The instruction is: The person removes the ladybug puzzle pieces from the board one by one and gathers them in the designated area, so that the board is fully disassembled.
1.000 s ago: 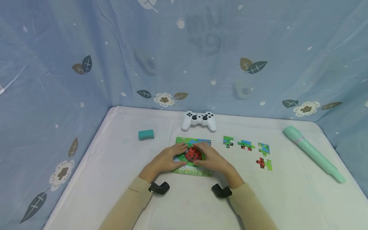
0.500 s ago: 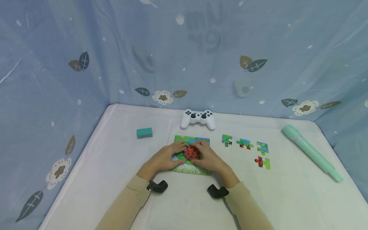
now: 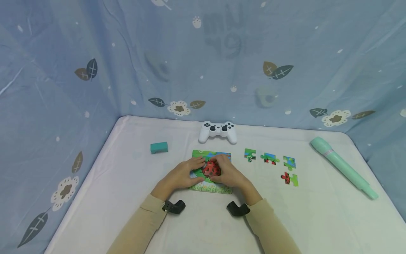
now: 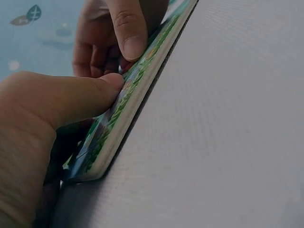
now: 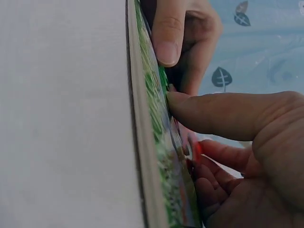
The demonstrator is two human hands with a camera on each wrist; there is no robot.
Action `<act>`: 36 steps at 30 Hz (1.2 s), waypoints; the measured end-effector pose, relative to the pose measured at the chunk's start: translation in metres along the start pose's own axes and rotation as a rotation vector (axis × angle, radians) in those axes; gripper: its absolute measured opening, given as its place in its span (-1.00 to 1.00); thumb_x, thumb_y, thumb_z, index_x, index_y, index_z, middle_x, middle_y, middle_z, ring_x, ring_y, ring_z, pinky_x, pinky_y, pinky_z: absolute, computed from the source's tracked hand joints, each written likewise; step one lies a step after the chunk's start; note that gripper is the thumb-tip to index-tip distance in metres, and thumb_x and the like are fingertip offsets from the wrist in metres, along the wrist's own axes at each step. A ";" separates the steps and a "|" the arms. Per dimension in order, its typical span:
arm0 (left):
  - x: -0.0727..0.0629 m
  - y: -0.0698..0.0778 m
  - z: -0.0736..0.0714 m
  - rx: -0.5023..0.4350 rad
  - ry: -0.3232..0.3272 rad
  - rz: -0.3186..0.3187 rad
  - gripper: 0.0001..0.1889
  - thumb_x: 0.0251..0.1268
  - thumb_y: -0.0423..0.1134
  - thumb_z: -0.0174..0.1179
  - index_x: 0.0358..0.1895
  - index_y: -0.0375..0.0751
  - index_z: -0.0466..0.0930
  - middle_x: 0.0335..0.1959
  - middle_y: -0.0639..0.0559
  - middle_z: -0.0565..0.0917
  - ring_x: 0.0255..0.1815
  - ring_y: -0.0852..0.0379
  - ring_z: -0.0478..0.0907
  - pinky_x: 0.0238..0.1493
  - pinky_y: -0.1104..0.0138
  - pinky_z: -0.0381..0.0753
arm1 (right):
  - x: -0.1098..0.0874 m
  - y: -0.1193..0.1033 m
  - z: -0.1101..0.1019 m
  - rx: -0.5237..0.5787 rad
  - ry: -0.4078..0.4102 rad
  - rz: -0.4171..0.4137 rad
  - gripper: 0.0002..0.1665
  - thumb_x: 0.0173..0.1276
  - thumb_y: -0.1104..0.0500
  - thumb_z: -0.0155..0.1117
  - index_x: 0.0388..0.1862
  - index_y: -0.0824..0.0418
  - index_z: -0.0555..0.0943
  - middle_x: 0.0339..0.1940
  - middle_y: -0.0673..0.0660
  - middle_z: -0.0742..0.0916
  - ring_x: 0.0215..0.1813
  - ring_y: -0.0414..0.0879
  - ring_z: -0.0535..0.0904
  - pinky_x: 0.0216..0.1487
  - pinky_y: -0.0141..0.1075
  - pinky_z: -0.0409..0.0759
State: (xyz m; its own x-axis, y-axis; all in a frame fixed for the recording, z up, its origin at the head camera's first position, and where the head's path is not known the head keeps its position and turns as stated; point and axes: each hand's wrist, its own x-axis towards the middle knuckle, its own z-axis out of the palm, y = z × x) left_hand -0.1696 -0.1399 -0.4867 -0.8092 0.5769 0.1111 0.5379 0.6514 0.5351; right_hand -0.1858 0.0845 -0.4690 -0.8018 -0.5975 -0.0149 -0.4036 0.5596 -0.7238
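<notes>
A jigsaw puzzle board [image 3: 210, 188] with a ladybug picture and grass border lies on the white table. Over its left side rests my left hand [image 3: 185, 174], its thumb [image 4: 102, 90] touching the surface near the grassy edge. From the right, my right hand [image 3: 231, 172] curls over the red ladybug puzzle piece [image 3: 211, 169] in the middle. In the right wrist view a blurred red edge shows between its thumb [image 5: 204, 111] and fingertips, slightly raised. The hands partly hide the board. Loose puzzle pieces lie to the right, such as a red-and-green one [image 3: 290, 179].
More loose puzzle pieces [image 3: 270, 158] lie right of the board. A white game controller [image 3: 217, 131] sits behind it, and a teal block [image 3: 159, 147] lies to the left. A mint-green folded umbrella-like object [image 3: 344, 167] lies at far right. Blue patterned cloth [image 3: 203, 63] surrounds the table.
My right hand has shifted slightly left and closer over the ladybug; seams now show across it. My left hand stays nearly still. The whole view has moved slightly.
</notes>
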 end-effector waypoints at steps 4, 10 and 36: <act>0.000 -0.001 -0.001 0.002 0.005 -0.006 -0.35 0.20 0.02 0.24 0.31 -0.24 0.39 0.39 -0.04 0.35 0.45 -0.07 0.20 0.42 0.06 0.27 | 0.000 0.002 0.000 0.053 0.008 -0.031 -0.25 0.14 0.26 0.41 0.27 0.35 0.30 0.10 0.20 0.47 0.03 -0.04 0.41 0.06 -0.19 0.49; 0.000 -0.001 -0.002 -0.004 0.019 0.005 -0.34 0.19 0.02 0.26 0.32 -0.24 0.39 0.38 -0.06 0.36 0.44 -0.08 0.21 0.41 0.06 0.27 | -0.002 0.006 -0.002 0.109 0.007 -0.074 -0.29 0.20 0.36 0.32 0.32 0.29 0.30 0.07 0.16 0.54 0.03 -0.04 0.49 0.08 -0.15 0.53; 0.001 0.000 0.002 -0.025 0.028 0.006 -0.37 0.19 0.04 0.25 0.27 -0.23 0.45 0.37 -0.05 0.39 0.43 -0.07 0.25 0.40 0.06 0.29 | -0.024 0.017 -0.032 0.171 0.091 0.038 -0.28 0.23 0.26 0.33 0.36 0.26 0.33 0.22 0.23 0.53 0.17 0.12 0.49 0.23 0.01 0.47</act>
State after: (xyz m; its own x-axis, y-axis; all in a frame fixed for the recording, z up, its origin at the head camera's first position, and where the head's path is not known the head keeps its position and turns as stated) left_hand -0.1699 -0.1387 -0.4880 -0.8124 0.5666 0.1378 0.5371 0.6351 0.5551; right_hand -0.1873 0.1270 -0.4589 -0.8546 -0.5192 0.0127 -0.2980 0.4701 -0.8308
